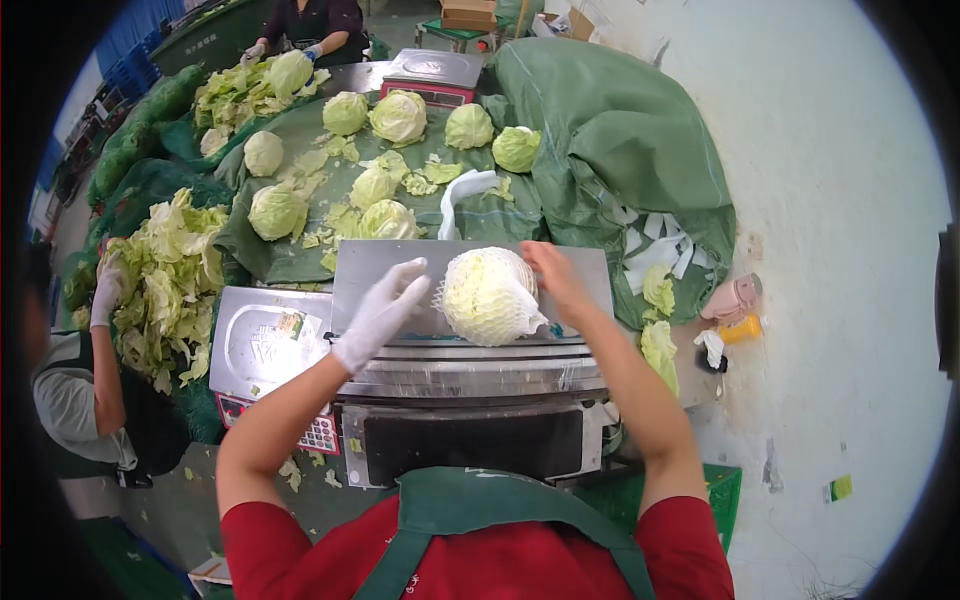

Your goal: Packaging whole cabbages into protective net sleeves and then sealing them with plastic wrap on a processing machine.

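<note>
A pale cabbage in a white foam net sleeve (pixel 491 297) rests on the metal top of a wrapping machine or scale (pixel 375 262) in front of me. To its left, my left hand (pixel 386 311), in a white glove, is raised with its fingers apart and a gap between it and the cabbage. My bare right hand (pixel 556 281) is at the cabbage's upper right side, its fingertips at or very near the net; it is slightly blurred, and whether it touches I cannot tell. The fingers are not closed on anything.
A flat scale (pixel 225 360) stands at my left, beside a heap of cabbage leaves (pixel 169 292) and a co-worker's gloved hand (pixel 109 289). Several cabbages (pixel 277 212) lie on green sheeting (pixel 622 135) beyond. A pink bottle (pixel 733 296) is at right.
</note>
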The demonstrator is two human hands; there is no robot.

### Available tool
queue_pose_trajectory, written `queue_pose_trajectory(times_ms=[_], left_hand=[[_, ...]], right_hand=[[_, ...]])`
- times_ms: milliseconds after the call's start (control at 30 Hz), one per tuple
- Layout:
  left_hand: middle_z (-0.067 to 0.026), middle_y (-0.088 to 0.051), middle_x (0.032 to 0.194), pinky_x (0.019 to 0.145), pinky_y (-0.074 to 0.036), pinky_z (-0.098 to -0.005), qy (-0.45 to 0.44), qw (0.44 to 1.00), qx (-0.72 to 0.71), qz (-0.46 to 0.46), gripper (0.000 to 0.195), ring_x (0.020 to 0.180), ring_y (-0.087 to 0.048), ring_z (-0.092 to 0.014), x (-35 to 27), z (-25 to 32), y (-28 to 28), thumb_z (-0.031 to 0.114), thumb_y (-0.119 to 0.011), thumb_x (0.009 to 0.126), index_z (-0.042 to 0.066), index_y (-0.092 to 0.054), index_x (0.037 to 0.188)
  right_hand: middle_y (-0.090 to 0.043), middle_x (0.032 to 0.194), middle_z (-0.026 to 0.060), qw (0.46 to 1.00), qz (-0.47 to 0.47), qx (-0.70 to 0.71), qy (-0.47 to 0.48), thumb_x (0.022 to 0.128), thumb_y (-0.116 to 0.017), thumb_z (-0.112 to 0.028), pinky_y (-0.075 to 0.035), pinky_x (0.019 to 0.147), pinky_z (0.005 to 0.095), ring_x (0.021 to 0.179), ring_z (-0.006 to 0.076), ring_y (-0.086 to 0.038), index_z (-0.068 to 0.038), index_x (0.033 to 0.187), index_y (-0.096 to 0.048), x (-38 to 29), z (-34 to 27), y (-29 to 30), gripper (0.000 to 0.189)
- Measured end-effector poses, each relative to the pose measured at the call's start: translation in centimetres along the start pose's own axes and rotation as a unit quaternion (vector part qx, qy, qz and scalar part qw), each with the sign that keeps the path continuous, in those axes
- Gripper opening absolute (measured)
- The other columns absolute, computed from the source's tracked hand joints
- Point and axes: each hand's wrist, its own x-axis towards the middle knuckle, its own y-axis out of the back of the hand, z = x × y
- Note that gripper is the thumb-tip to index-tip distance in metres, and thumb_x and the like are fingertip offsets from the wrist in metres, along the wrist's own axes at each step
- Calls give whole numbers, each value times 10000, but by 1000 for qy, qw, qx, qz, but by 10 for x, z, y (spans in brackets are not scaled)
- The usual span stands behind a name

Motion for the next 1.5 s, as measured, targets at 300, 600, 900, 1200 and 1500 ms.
queue_pose_trajectory(times_ms=[300, 600, 900, 1200, 1500], left_hand=[[-81, -575, 1111, 606, -538, -375, -308, 736, 576, -179, 503, 772, -663, -258, -72, -7, 77, 200, -651, 787, 244, -563, 1280], [-106, -673, 1036, 677, -538, -310, -79, 972, 190, -116, 119, 795, -678, -223, -95, -9, -3, 112, -546, 929, 73, -647, 979], [-149, -647, 1181, 897, -505, -336, -305, 942, 139, 16, 457, 1077, -637, -254, -63, 131, 22, 98, -712, 819, 7, -567, 1242], [-204, -441, 1416, 1083, -358, -374, -118, 978, 61, -160, 996, 1297, -463, -306, 52, 22, -37, 440, -762, 742, 125, -222, 1518], [-116, -458, 1432, 1070, -378, -330, 299, 757, -440, -379, 683, 1295, -459, -228, -61, 27, -54, 559, -357, 990, 48, -377, 1442]], right_hand=[[-547, 937, 49, 632, -224, -663, 332, 744, -705, -220, -490, 707, 377, 873, 201, -582, -267, 1206, -585, -125, -26, 88, 480], [-639, 1051, 132, 976, -182, -66, -103, 978, -484, -121, -548, 669, 335, 818, 194, -676, -51, 939, -509, -172, -4, 66, 85], [-675, 1021, 172, 929, 83, -188, 308, 953, -507, -65, -547, 793, 346, 937, 271, -674, -24, 1148, -477, -134, -106, 107, 201], [-504, 1367, 194, 909, -201, -307, 199, 746, -730, -125, -436, 1005, 389, 1199, 336, -536, -37, 1381, -431, -15, 2, 30, 708], [-414, 1450, 150, 929, -327, -167, -46, 789, -726, -413, -288, 1128, 345, 1358, 281, -376, 29, 1423, -334, -144, -30, 2, 867]])
